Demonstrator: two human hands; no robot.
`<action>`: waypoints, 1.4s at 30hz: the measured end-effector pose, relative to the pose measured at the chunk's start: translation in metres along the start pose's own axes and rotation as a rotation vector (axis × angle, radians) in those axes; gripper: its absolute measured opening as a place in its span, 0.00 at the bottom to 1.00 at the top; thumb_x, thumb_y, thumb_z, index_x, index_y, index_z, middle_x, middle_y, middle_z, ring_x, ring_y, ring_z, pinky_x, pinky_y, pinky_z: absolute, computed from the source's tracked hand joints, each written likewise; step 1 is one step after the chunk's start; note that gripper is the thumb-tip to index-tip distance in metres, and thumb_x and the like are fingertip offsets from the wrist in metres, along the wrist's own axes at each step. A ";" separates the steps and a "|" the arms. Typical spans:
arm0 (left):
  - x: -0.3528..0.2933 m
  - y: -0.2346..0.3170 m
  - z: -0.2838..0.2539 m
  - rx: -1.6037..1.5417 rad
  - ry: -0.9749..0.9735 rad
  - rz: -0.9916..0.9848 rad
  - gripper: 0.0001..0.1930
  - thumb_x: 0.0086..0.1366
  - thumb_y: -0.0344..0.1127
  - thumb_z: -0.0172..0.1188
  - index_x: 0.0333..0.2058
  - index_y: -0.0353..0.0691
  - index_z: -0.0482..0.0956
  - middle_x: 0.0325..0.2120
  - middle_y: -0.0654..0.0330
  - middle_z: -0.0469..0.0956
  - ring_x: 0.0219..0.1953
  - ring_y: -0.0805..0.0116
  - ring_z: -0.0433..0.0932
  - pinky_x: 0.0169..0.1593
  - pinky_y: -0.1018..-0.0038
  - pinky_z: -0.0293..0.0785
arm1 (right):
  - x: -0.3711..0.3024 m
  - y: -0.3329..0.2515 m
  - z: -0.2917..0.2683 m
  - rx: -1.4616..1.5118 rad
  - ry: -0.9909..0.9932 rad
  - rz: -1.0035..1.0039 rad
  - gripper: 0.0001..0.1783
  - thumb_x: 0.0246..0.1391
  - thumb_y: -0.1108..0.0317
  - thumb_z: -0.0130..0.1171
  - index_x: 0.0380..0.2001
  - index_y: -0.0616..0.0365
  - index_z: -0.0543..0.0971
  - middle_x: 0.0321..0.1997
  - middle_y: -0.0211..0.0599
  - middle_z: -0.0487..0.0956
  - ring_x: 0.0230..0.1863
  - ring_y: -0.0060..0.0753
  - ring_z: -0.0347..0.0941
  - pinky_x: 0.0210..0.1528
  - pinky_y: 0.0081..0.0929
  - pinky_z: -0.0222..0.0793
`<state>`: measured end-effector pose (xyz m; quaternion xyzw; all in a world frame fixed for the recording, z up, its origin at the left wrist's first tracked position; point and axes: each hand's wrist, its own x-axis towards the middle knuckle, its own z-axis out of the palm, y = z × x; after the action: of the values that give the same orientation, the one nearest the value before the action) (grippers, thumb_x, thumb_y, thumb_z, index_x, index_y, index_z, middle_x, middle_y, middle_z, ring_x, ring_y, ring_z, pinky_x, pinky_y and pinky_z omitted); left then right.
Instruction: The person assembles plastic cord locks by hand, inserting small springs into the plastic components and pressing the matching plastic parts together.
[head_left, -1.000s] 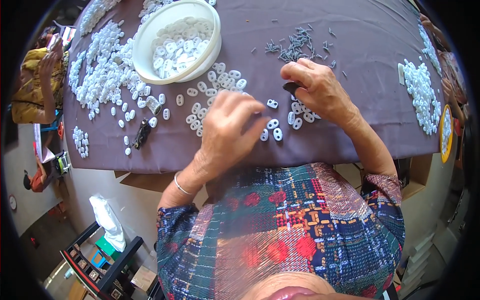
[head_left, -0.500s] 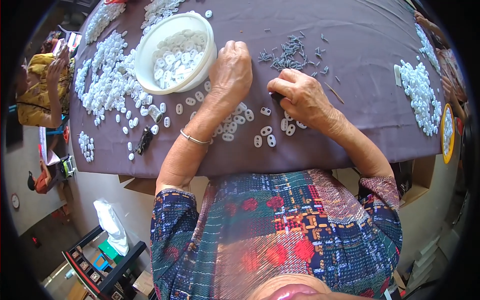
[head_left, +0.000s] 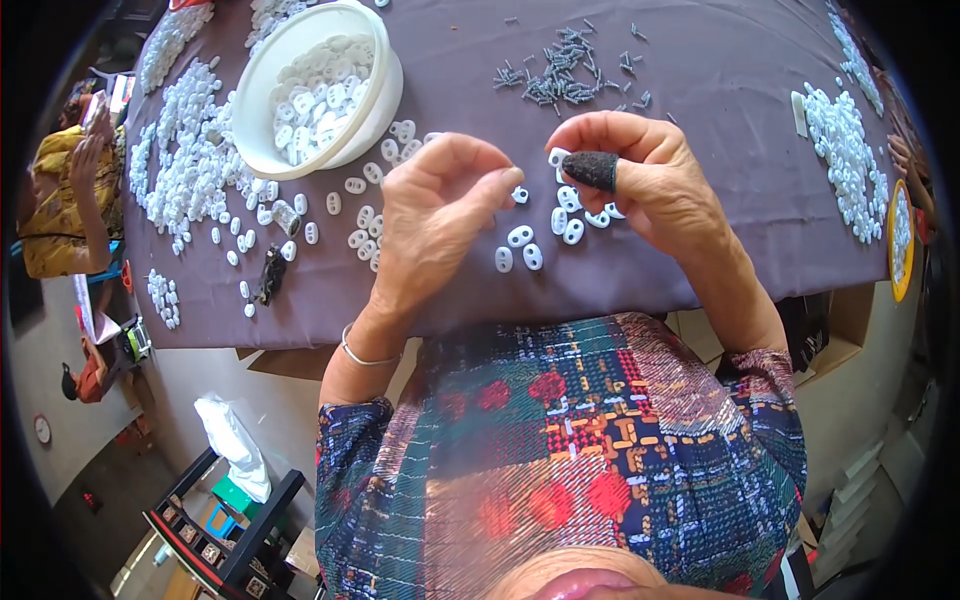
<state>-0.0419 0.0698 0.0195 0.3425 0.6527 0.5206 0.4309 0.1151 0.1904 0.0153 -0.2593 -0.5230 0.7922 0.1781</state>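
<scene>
My right hand (head_left: 655, 185), with a dark cloth thumb cover (head_left: 592, 171), pinches a small white oval plastic piece with two holes (head_left: 558, 158) between thumb and forefinger. Opposite it, my left hand (head_left: 440, 210) is closed in a pinch, thumb against forefinger. What its fingertips hold is too small to make out. One loose white piece (head_left: 520, 194) shows just below those fingertips. More two-holed pieces (head_left: 532, 257) lie on the cloth between and below my hands. Several small grey screws (head_left: 565, 70) are heaped beyond them.
A cream plastic bowl (head_left: 392, 95) of white pieces stands at the left. Large piles of white pieces (head_left: 190, 150) spread beyond it, with another pile (head_left: 840, 165) at the right beside a yellow tray (head_left: 900, 285). A crumpled black item (head_left: 270, 273) lies at left. Other people sit at both sides.
My left hand has come away from beside the bowl toward my right hand. My right hand has turned upward, showing the white piece and the thumb cover. The whole view has shifted slightly.
</scene>
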 end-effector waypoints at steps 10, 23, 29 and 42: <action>-0.011 -0.002 0.003 -0.257 -0.001 -0.054 0.06 0.54 0.23 0.60 0.32 0.32 0.76 0.26 0.63 0.77 0.26 0.79 0.75 0.30 0.85 0.72 | -0.003 0.003 0.012 -0.030 0.021 0.046 0.10 0.52 0.70 0.56 0.35 0.64 0.73 0.27 0.29 0.73 0.24 0.15 0.66 0.24 0.13 0.62; -0.013 -0.006 0.006 -0.285 0.025 -0.010 0.17 0.53 0.21 0.61 0.43 0.30 0.70 0.30 0.56 0.78 0.33 0.74 0.77 0.36 0.82 0.74 | -0.011 0.004 0.018 -0.074 0.009 0.040 0.10 0.53 0.74 0.54 0.39 0.65 0.72 0.30 0.33 0.77 0.28 0.16 0.72 0.29 0.13 0.70; -0.013 -0.009 0.009 -0.303 0.010 -0.024 0.20 0.53 0.21 0.61 0.45 0.29 0.69 0.29 0.55 0.79 0.29 0.72 0.79 0.30 0.84 0.73 | -0.012 0.005 0.017 -0.215 0.036 0.051 0.09 0.53 0.73 0.55 0.37 0.65 0.74 0.28 0.31 0.77 0.26 0.14 0.71 0.26 0.11 0.67; -0.011 -0.008 0.009 -0.237 0.004 -0.113 0.20 0.52 0.21 0.62 0.45 0.29 0.70 0.28 0.56 0.79 0.28 0.74 0.79 0.30 0.85 0.73 | -0.010 0.012 0.015 -0.231 0.034 0.033 0.08 0.53 0.72 0.55 0.35 0.65 0.74 0.25 0.29 0.76 0.24 0.12 0.69 0.24 0.10 0.65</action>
<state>-0.0293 0.0614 0.0133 0.2507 0.6059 0.5695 0.4957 0.1140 0.1695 0.0112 -0.3000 -0.6032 0.7252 0.1426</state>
